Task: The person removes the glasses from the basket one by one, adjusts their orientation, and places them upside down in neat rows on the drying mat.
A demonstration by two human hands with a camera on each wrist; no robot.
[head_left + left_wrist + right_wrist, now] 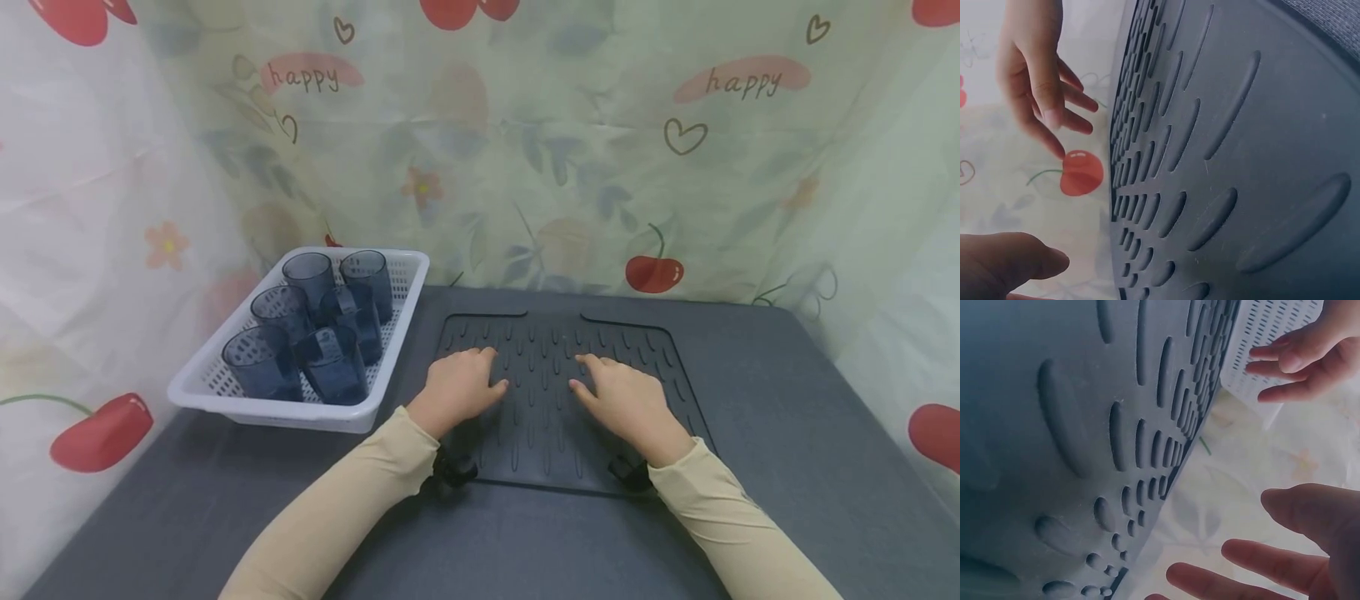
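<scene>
Both hands hover over a dark ribbed drying mat (540,417) that lies on the grey-covered table. My left hand (463,387) is above the mat's left side, holding nothing, its fingers relaxed. Above the right side is my right hand (626,402), also with nothing in it and its fingers loosely extended. In the right wrist view, the right hand's spread fingers (1272,562) are apart from the mat. To the left, a white plastic basket (300,412) holds several blue-tinted clear glasses (262,362), standing or leaning close together.
Floral curtains (525,167) enclose the table at the back and both sides. The basket sits at the table's back left, beside the mat. Dark table cloth (780,400) extends right of the mat. A black wrist camera (455,468) hangs under the left wrist.
</scene>
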